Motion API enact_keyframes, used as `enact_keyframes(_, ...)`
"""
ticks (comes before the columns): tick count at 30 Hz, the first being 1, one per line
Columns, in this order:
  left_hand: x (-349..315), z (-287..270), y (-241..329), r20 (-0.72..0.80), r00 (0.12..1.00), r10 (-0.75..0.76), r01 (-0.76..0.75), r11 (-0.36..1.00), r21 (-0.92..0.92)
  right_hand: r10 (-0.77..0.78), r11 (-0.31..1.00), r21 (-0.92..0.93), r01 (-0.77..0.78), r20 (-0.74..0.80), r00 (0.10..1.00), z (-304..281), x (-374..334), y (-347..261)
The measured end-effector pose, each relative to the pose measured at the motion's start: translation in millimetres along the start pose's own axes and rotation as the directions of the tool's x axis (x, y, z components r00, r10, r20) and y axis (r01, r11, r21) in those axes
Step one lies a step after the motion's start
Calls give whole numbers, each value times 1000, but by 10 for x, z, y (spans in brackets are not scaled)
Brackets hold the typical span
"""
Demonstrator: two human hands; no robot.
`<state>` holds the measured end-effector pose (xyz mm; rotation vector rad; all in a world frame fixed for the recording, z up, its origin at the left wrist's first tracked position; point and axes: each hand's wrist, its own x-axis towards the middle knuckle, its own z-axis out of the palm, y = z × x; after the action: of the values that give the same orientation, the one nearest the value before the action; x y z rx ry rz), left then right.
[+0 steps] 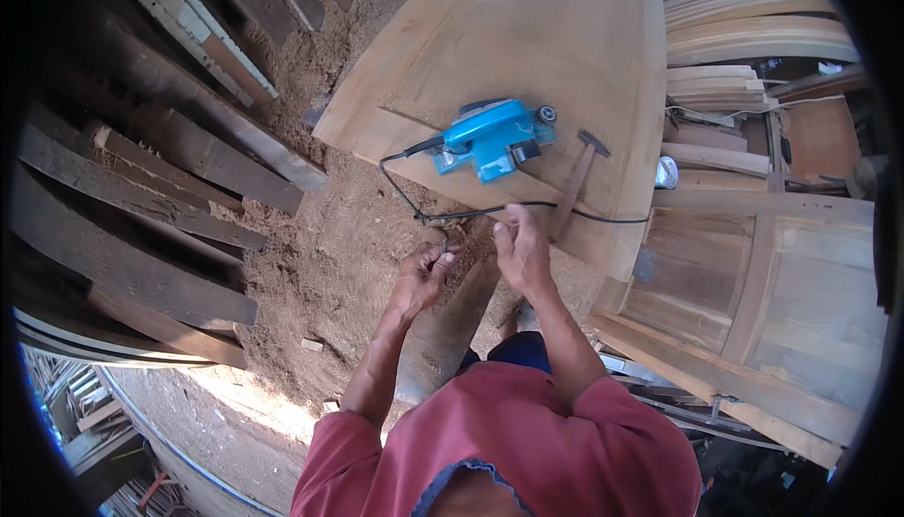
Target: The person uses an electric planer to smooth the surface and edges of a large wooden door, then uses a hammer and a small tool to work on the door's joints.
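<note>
My left hand [422, 277] is closed, with a small thin grey piece [444, 247] pinched between thumb and fingers; its kind is too small to tell. To its right my right hand [524, 251] is raised with the fingers curled in, and whatever they may hold is hidden. Both hands are in front of the near edge of a wooden door panel [565, 37]. On the panel rests a blue electric hand planer [490, 138], its black cord [400, 192] running past my right hand. A hammer [579, 173] lies right of the planer, its handle toward me.
Dark boards [179, 154] stand in rows at the left. Sawdust and shavings [325, 234] cover the ground. Another panelled wooden door [763, 282] lies at the right, below stacked curved timber [753, 23]. A round tin [667, 172] sits beside the door panel.
</note>
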<state>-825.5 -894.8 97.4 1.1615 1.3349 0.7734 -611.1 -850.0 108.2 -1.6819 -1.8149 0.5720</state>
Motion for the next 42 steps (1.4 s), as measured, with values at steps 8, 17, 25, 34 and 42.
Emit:
enact_keyframes(8,132,1131,74,104,994,13,-15,1000,19,670,721,-262,-642,25,742,-611,633,1053)
enact_keyframes(17,835,2521,597,123,963,241,-268,909,318,261,895,397,-202,-100,960,-2292,-580,1640)
enact_keyframes(25,1052,4351,889,444,813,377,-574,652,496,590,797,213,-566,-66,805,-3370,-2179,3022)
enact_keyframes(34,1480,5309,786,838,479,263,-876,205,436,909,417,222,-882,-107,403,-3216,-2848,3213)
enact_keyframes(42,2082,5101,631,874,466,137,-878,195,438,976,166,150,-975,118,184,-2973,-2793,3067)
